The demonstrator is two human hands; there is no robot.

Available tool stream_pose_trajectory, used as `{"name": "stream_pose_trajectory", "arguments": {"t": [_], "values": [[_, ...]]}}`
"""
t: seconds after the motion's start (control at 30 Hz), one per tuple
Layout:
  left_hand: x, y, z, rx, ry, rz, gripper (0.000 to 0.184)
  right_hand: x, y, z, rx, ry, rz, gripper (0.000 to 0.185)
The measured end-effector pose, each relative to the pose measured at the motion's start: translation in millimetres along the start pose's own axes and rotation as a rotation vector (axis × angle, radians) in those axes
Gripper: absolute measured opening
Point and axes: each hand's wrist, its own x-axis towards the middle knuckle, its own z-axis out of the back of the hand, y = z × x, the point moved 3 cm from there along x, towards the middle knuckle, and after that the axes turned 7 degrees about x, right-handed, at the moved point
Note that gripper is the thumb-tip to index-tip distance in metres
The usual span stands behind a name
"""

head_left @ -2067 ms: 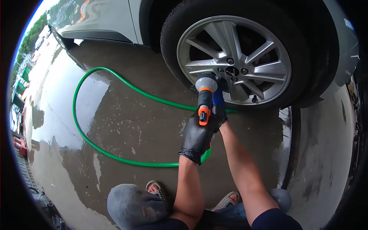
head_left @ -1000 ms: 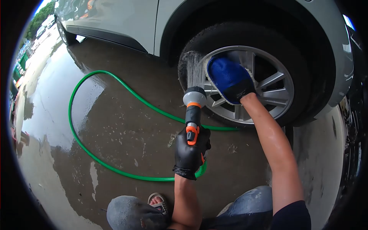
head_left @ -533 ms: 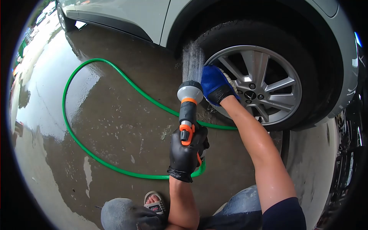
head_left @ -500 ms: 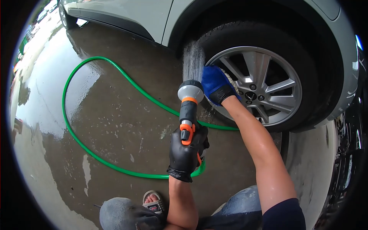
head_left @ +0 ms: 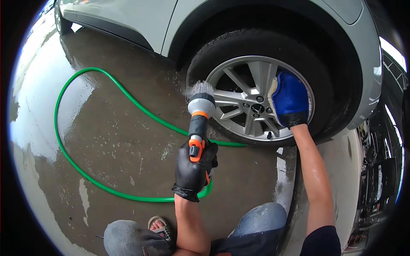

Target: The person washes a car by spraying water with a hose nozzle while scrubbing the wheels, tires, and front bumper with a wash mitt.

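Far left: a green hose [head_left: 147, 199] lies in a wide loop on the wet floor [head_left: 124, 128], its lower strand passing behind the left wrist. Left of centre: the left hand [head_left: 191, 168], black-gloved, its fingers closed around the handle of a spray nozzle [head_left: 198, 126]. From my remote post I note the first change here: water [head_left: 200, 88] that stood as a tall jet half a second ago now shows as a short, ragged burst at the nozzle's head, just beside the tyre [head_left: 265, 42]. Centre: the wheel [head_left: 258, 109], in its arch on the pale car [head_left: 119, 17], ahead of both hands. Right of centre: a blue wash mitt [head_left: 290, 90], worn on the right hand [head_left: 293, 103], its pale pile turned to the spokes and seemingly against them (the fingers inside are hidden, so I cannot tell whether they grip or lie flat). This is the second change: the mitt has crossed from the rim's left edge to its right side. I judge that the wiping now covers a fresh part of the wheel, with the spray kept apart from it.
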Motion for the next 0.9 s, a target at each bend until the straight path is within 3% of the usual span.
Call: {"name": "stream_pose_trajectory", "arguments": {"t": [0.07,0.1,0.13,0.23,0.3,0.33,0.43,0.5,0.57,0.67,0.7,0.77,0.83,0.9], "values": [[-7,-3,-11,0.076,0.073,0.026,0.016,-6,3,-32,-0.081,-0.227,-0.001,0.022],[-9,-4,-16,0.126,0.120,0.021,0.017,-10,-5,-55,-0.003,0.005,-0.233,0.039],[-9,2,-19,0.144,0.159,0.017,0.017,-18,-14,-79,-0.044,-0.198,-0.139,0.040],[-11,10,-26,0.173,0.231,0.017,0.017,-31,-10,-84,-0.177,-0.262,-0.102,0.054],[-13,10,-29,0.182,0.264,0.012,0.017,-20,0,-59,-0.114,-0.084,0.093,0.059],[-14,9,-28,0.123,0.257,0.013,0.017,-20,-4,-59,-0.091,-0.111,0.119,0.060],[-17,-1,-22,0.071,0.215,0.007,0.016,9,7,-56,-0.001,-0.243,0.147,0.058],[-16,-7,-17,0.089,0.198,0.002,0.015,32,24,-64,-0.088,-0.216,0.093,0.055],[-12,-9,-10,0.126,0.122,0.015,0.013,48,48,-61,0.321,0.136,0.113,0.053],[-10,-11,-4,0.248,0.098,0.060,0.015,25,64,-86,0.034,0.078,0.268,0.046],[-11,-14,-1,0.347,0.122,0.089,0.016,18,69,-81,-0.012,-0.033,0.287,0.041],[-15,-18,-3,0.340,0.145,0.107,0.016,21,62,-66,0.091,0.185,0.289,0.040],[-16,-12,-7,0.388,0.164,0.100,0.016,19,55,-73,0.126,0.165,0.302,0.039],[-12,-2,-6,0.412,0.166,0.079,0.016,20,58,-73,0.027,-0.050,0.248,0.037]]}}
